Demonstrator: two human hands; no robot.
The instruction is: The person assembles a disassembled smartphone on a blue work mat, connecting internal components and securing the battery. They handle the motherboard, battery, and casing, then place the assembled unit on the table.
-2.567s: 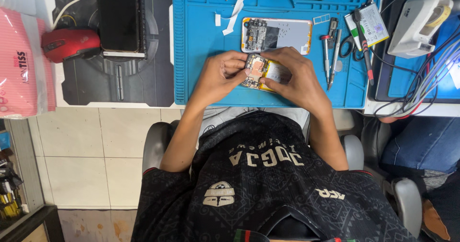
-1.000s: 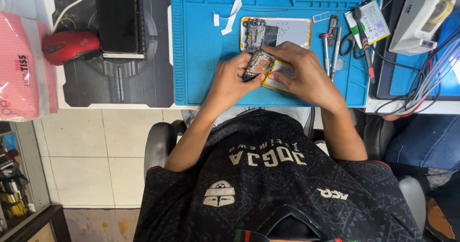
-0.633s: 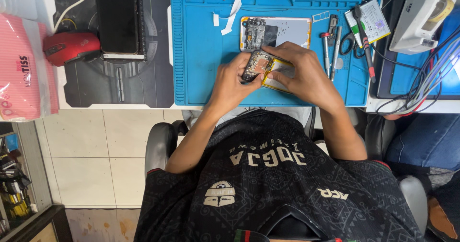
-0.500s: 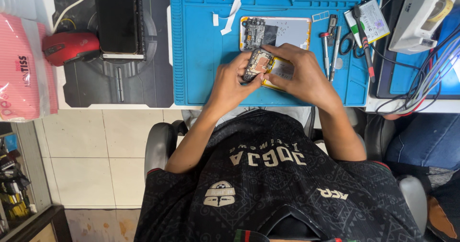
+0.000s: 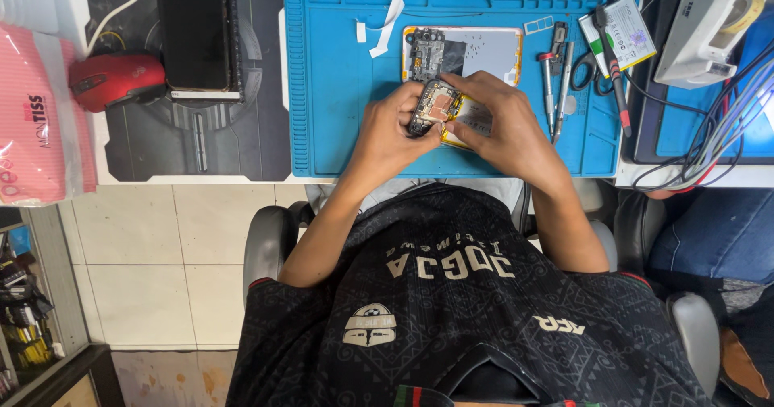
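Note:
An opened phone (image 5: 439, 108) with bare circuit parts and a yellow edge is held over the blue work mat (image 5: 339, 92). My left hand (image 5: 389, 133) grips its left side. My right hand (image 5: 500, 121) covers its right side, fingers curled over the top. Just beyond the hands lies a phone back cover (image 5: 476, 50) with a dark circuit board (image 5: 426, 52) on its left end.
Screwdrivers and tweezers (image 5: 556, 60) lie right of the cover, a battery (image 5: 625, 24) beyond them. A white device (image 5: 709, 28) and cables sit far right. A black keyboard (image 5: 197, 32), red mouse (image 5: 117, 80) and pink tissue pack (image 5: 36, 125) are left.
Both hands have lifted the opened phone a little farther up the mat, toward the back cover, and keep their grip on it.

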